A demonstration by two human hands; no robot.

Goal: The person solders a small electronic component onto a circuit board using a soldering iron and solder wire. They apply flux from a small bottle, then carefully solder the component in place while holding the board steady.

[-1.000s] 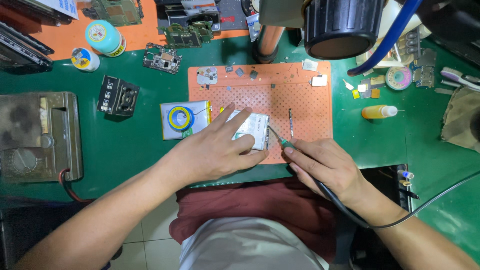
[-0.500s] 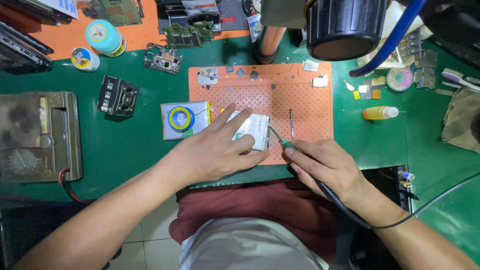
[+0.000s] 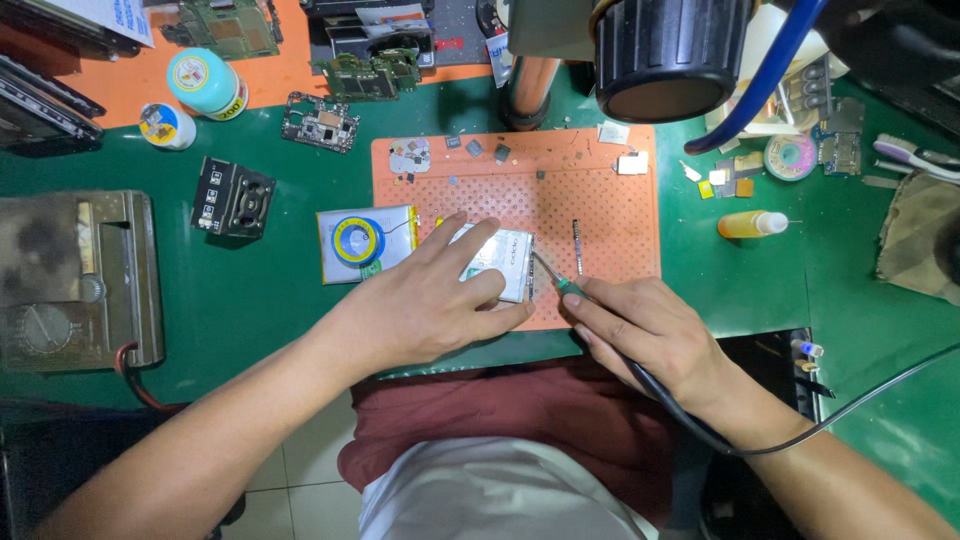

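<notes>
The left hand (image 3: 425, 305) presses flat on a silvery phone battery (image 3: 497, 262) lying on the orange perforated mat (image 3: 610, 215). The right hand (image 3: 650, 330) has its grip clamped on a soldering iron (image 3: 560, 283), tip at the battery's edge; work looks mid-way.

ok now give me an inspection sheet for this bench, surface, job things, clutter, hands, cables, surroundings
surface: green bench mat with an orange perforated work pad on it.
job's things: flat silver phone part on the pad; thin soldering iron with green collar, tip at the part's right edge.
clutter: blue solder spool, bare circuit boards, small yellow bottle, loose chips on the pad.
grippers: left hand presses down on the part; right hand grips the iron like a pen.
cables: black cord trails from the iron off to the right.
surroundings: black microscope head above, grey meter at left.
</notes>
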